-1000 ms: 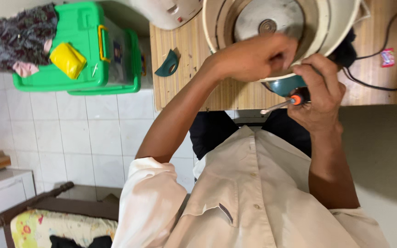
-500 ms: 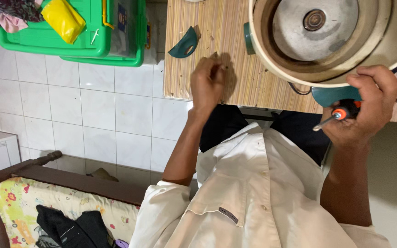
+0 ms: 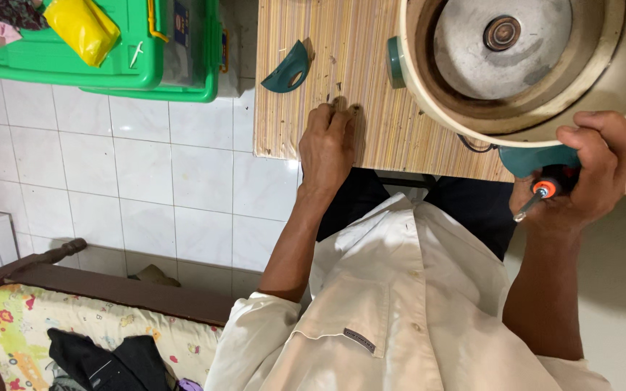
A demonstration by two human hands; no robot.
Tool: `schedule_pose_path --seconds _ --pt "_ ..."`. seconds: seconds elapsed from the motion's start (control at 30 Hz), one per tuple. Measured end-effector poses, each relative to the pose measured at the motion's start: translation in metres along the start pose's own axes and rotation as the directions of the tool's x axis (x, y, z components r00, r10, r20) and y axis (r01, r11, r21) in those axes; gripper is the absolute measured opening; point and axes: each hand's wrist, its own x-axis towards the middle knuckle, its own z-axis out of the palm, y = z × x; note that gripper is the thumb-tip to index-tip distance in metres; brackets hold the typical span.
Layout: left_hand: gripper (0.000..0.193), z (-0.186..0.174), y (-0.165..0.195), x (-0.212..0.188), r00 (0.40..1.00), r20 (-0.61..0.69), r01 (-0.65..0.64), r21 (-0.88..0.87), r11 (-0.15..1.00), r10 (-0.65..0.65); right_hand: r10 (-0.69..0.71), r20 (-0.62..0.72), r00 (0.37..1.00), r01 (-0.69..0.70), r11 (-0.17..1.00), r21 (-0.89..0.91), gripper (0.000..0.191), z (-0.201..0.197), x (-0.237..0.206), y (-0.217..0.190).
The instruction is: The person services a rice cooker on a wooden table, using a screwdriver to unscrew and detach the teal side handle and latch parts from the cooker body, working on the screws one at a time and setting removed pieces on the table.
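Presently, the picture is seen upside down, with the person's cream shirt [image 3: 400, 318] at the bottom and the striped wooden tabletop [image 3: 371, 80] at the top; which hand is which is judged from the arms as they leave the shoulders, and this reading is only probable given the inverted view. The left hand [image 3: 331, 141] is laid flat on the tabletop near its edge, knuckles up, fingers stretched and held together, nothing being gripped by it; small dark specks are scattered on the wood just beyond its fingertips. The right hand [image 3: 588, 174] is closed around the rim and teal base of a cream rice cooker body [image 3: 603, 80], which is tilted so that its grey heating plate [image 3: 501, 36] is shown inside; in the same fist a small screwdriver [image 3: 541, 194] with a black and orange handle is clamped, its thin metal shaft pointing down toward the shirt. A teal curved plastic piece [image 3: 288, 69] is lying on the tabletop, apart from the left hand and well to the side of the cooker. A green plastic crate [image 3: 110, 69] holding a yellow bag [image 3: 81, 29] is set against the white tiled wall [image 3: 110, 188]; a patterned cushion [image 3: 74, 333] in a dark wooden frame is seen at the lower corner.
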Motion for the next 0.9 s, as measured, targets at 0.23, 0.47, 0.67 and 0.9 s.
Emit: schedule_pose_path --seconds 0.23,0.47,0.67,0.9 --pt "0.056 0.005 0.002 0.009 0.99 0.126 -0.074 0.059 0.996 0.066 0.051 0.02 0.998 -0.051 0.999 -0.016 0.022 -0.006 0.005 -0.013" --pt "0.03 -0.019 0.052 0.029 0.982 -0.137 -0.16 -0.217 0.963 0.132 0.071 -0.001 0.997 -0.071 0.997 0.016 0.024 -0.01 0.02 -0.015" --pt "0.037 -0.04 0.128 0.082 0.887 0.068 -0.385 -0.439 0.812 0.457 0.095 0.029 0.995 -0.098 0.991 0.089 0.027 -0.01 0.022 0.003" --pt "0.025 0.005 0.187 0.146 0.551 0.579 -0.303 -0.531 0.791 0.6 0.124 0.033 0.992 -0.129 0.966 0.222 0.034 -0.02 0.022 0.015"
